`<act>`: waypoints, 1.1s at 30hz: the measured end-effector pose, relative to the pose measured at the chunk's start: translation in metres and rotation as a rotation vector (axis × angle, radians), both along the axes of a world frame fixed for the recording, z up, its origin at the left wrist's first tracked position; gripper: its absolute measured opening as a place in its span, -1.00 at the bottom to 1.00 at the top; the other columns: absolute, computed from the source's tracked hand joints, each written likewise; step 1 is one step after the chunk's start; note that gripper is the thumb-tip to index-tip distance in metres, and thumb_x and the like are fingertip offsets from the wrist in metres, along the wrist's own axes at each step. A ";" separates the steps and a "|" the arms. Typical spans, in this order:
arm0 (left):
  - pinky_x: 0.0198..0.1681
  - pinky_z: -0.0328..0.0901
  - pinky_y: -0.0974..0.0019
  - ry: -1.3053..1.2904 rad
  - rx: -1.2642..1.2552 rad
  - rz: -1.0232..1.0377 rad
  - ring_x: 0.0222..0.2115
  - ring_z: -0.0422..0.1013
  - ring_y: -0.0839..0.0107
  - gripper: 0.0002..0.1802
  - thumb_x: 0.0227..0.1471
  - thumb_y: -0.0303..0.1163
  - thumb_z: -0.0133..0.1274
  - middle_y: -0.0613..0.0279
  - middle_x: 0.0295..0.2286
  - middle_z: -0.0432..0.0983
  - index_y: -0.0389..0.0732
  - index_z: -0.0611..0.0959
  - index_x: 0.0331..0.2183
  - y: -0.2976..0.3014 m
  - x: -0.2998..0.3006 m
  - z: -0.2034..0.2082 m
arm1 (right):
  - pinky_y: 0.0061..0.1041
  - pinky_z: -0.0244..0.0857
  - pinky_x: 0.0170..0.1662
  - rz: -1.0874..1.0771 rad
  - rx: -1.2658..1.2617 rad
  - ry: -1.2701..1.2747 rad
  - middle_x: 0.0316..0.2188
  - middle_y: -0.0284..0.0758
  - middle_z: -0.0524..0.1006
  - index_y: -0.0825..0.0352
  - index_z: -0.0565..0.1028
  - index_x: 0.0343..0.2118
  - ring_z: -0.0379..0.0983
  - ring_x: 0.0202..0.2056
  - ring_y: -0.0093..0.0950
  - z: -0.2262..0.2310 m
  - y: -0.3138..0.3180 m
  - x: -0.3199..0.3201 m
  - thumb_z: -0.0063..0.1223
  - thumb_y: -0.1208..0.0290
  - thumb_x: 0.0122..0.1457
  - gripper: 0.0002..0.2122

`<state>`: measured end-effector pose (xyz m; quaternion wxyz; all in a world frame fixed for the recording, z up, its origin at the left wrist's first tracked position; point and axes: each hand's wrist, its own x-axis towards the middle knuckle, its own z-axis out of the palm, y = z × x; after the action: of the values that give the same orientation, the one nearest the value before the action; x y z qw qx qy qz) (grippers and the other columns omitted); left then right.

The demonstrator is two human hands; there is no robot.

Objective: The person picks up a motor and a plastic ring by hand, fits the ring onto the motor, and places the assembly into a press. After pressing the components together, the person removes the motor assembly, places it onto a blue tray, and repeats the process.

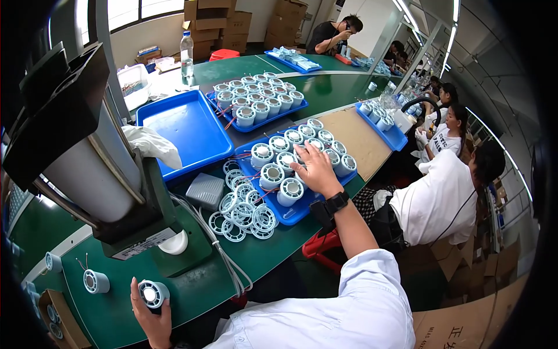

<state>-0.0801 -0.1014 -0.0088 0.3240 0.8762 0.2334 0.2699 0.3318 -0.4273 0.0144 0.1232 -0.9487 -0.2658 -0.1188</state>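
Observation:
My left hand (152, 319) is wrapped round a light-blue cylindrical housing (154, 294) with a slotted ring top and a white centre, low over the green bench. Another such housing with thin wires (96, 281) stands just left of it. My right hand (319, 170) reaches across a blue tray (289, 215) filled with the same housings. Its fingers are spread over the tops of several of them; whether the fingertips touch one is hard to see. At the tray's front corner a housing (290, 192) stands upright beside my right wrist.
A black press-like machine (104, 151) stands at left. Loose light-blue rings (244, 209), a grey pedal-like box (205, 191) and a grey cable (224, 256) lie near the tray. Behind are a blue tray (189, 125) and a full one (261, 123). Co-workers sit at right, one in white (436, 198).

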 end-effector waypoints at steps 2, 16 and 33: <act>0.15 0.10 0.14 0.001 0.015 0.012 0.05 0.26 0.00 -0.09 -0.27 -0.60 0.12 -0.06 0.07 0.27 -0.24 0.20 0.19 0.000 -0.001 0.001 | 0.00 -0.29 0.27 0.007 0.020 -0.027 0.26 -0.06 0.10 0.03 0.21 0.24 -0.09 0.30 -0.08 0.004 0.006 -0.006 -0.31 -0.26 0.19 -0.35; 0.14 0.11 0.14 0.027 0.006 0.000 0.04 0.26 0.00 -0.12 -0.26 -0.59 0.14 -0.07 0.06 0.28 -0.25 0.23 0.17 0.002 -0.002 -0.001 | 0.06 -0.34 0.27 0.246 -0.056 -0.030 0.27 -0.22 0.12 -0.02 0.23 0.22 -0.10 0.30 -0.08 0.006 0.055 -0.050 -0.09 -0.25 0.09 -0.34; 0.14 0.12 0.15 0.030 0.009 0.000 0.03 0.27 0.01 -0.14 -0.26 -0.58 0.13 -0.05 0.05 0.28 -0.27 0.25 0.16 0.003 -0.003 -0.002 | 0.06 -0.31 0.27 0.018 0.020 -0.027 0.26 -0.19 0.15 0.02 0.27 0.20 -0.03 0.28 -0.10 0.004 0.033 0.008 -0.28 -0.29 0.16 -0.36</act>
<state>-0.0829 -0.0981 -0.0104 0.3167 0.8816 0.2368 0.2577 0.3394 -0.3944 0.0181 0.1302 -0.9433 -0.2749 -0.1330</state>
